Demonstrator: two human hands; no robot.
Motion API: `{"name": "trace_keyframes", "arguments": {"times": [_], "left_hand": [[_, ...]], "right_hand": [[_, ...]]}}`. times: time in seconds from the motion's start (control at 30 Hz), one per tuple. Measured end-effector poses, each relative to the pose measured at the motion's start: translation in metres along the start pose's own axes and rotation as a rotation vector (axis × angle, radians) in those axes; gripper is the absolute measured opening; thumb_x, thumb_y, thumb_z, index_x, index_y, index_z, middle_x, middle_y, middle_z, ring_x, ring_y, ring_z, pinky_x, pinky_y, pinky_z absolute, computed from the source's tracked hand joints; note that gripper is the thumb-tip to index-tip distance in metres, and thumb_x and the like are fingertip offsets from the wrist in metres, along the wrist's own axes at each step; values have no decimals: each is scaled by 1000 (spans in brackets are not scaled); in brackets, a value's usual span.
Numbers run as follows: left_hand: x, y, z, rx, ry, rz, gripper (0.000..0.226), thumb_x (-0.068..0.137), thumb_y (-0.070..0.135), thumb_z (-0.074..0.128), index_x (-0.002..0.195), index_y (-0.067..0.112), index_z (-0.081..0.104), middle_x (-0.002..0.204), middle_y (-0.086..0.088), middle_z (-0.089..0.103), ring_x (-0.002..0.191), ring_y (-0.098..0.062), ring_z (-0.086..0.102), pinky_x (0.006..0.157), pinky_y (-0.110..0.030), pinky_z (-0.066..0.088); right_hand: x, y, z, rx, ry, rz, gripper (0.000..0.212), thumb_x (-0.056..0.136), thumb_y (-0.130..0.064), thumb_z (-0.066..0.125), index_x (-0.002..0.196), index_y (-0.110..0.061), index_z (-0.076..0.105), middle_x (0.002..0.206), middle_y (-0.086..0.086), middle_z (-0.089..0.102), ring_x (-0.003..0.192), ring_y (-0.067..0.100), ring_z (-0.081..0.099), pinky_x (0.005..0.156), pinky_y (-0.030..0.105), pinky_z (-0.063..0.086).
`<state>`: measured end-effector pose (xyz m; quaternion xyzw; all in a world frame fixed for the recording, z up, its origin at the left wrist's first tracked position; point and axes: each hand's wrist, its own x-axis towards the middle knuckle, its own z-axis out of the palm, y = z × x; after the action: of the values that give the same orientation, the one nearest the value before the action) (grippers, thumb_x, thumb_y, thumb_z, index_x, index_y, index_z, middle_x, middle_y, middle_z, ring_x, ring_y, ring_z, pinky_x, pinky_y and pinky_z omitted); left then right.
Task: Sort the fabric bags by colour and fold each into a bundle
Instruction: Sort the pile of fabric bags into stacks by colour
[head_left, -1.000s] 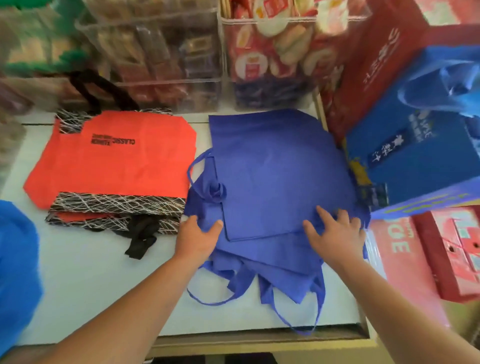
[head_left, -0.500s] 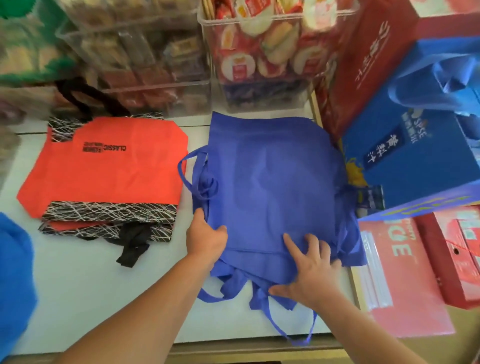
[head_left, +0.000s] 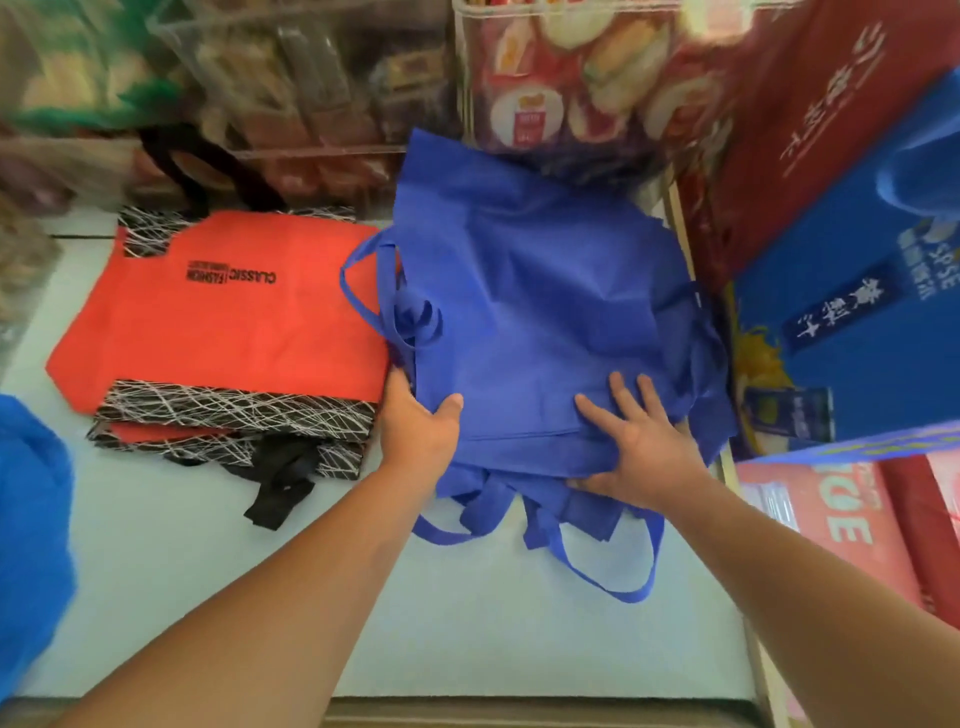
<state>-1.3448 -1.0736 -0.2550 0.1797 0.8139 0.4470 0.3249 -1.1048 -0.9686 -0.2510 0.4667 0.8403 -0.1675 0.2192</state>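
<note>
Fingers (head_left: 619, 395) of right hand (head_left: 641, 449) spread flat on top of blue bags (head_left: 519, 270), near the pile's front edge. Left hand (head_left: 415, 428) grips the pile's left edge: thumb on top, fingers tucked under, hidden. Pile lies on counter (head_left: 467, 623), just beside stacked orange bags (head_left: 234, 317) on its left. Clear bin (head_left: 571, 78) behind holds packaged snacks.

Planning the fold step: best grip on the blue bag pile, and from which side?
Probably the near corners of the blue bag pile, coming from the person's side over bare table. The pile lies flat; boxes crowd its right and bins its far edge. The left hand pinches the near-left corner, thumb on top; the right hand rests flat near the other. Skip the loose handles.
</note>
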Motion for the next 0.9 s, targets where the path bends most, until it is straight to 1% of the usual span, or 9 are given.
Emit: {"name": "trace_keyframes", "arguments": {"times": [0.1,0.17,0.27,0.4,0.53,0.67,0.77,0.83,0.9], "left_hand": [[6,4,-18,111,75,-47,73,66,38,88,127,18,54,124,-4,64,112,-29,64,99,-49,53],[-1,3,-38,313,192,125,82,64,31,90,135,13,53,137,-10,54,125,-33,53,106,-50,45],[-16,-3,-49,483,82,362,71,72,16,88,136,9,57,128,-7,51,118,-33,55,103,-46,46],[-21,-6,-28,457,-98,131,67,74,25,88,133,10,61,121,-5,48,106,-28,62,98,-41,52],[-24,-10,-21,458,-120,35,63,71,32,88,125,18,60,117,-5,50,98,-27,62,90,-38,54],[-37,-17,-17,266,61,-30,50,66,29,90,96,23,50,105,-3,59,89,-25,63,84,-43,55],[-47,-15,-17,61,150,-154,51,65,38,91,90,23,48,95,-3,64,84,-26,68,80,-50,60],[-59,-8,-16,-34,162,-168,48,70,39,90,96,21,53,96,-5,67,75,-23,71,73,-47,62],[-72,1,-12,-142,118,-189,45,76,35,88,102,15,58,90,-8,69,60,-19,69,59,-38,59]], "right_hand": [[-1,-5,-10,-63,-10,50,107,75,-83,62,157,-55,-1,169,-2,-26,157,32,-19,118,67,25],[-19,-20,1,-84,82,124,103,82,-71,63,159,-50,-2,167,5,-30,156,39,-18,115,71,25],[-54,-45,34,-47,216,67,102,73,-75,64,160,-41,23,172,15,-3,156,47,1,107,79,27],[-58,-50,56,-36,230,4,105,59,-87,54,150,-34,44,163,19,34,147,51,31,102,80,25],[-54,-21,57,-113,281,-93,97,64,-74,78,149,-34,51,160,16,41,144,50,38,105,77,31],[-54,-9,48,7,169,-94,84,71,-81,60,146,-43,51,162,7,40,148,44,35,108,71,36],[-54,-5,19,312,30,-47,79,67,-87,52,138,-52,57,167,-9,29,157,22,17,124,57,20],[-61,-3,-7,668,-33,1,62,85,-77,55,128,-36,70,158,-4,45,148,9,31,122,37,25],[-64,-1,-19,805,-35,30,56,102,-60,45,125,-15,71,149,5,54,135,9,40,106,24,31]]}}
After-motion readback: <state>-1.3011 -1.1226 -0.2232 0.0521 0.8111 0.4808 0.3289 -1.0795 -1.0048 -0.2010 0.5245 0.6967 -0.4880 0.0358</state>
